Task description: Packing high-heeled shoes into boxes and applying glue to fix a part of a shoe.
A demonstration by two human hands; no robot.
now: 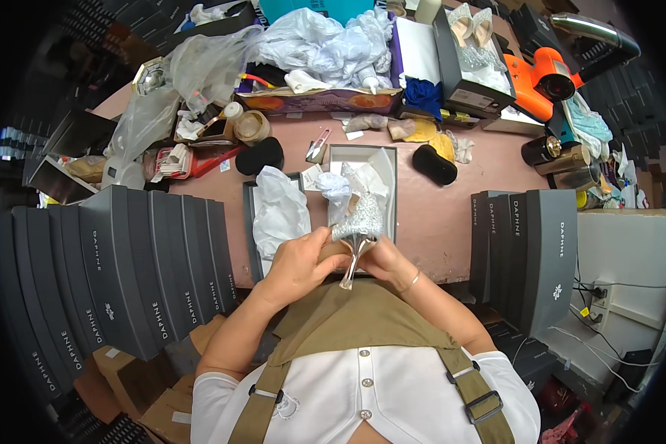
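Observation:
A silver glittery high-heeled shoe (pixel 364 220) is held up at the table's near edge, its shiny metallic heel pointing toward me. My left hand (pixel 301 260) grips it from the left, the thumb along its side. On its other side my right hand (pixel 387 260) closes around the shoe, most of its fingers hidden behind it. Just beyond lies an open grey shoe box (pixel 394 166) with white paper and a second glittery piece inside. Crumpled white tissue paper (pixel 281 207) rests on a dark box part (pixel 249 200) to the left, and a smaller tissue wad (pixel 334 189) touches the box.
Dark shoe boxes stand in rows at the left (pixel 137 259) and right (pixel 544 251). Two black oval pads (pixel 260 156) lie on the pink table. At the back are a carton (pixel 325 101) of plastic wrap, a boxed pair of shoes (pixel 472 37) and an orange heat gun (pixel 544 81).

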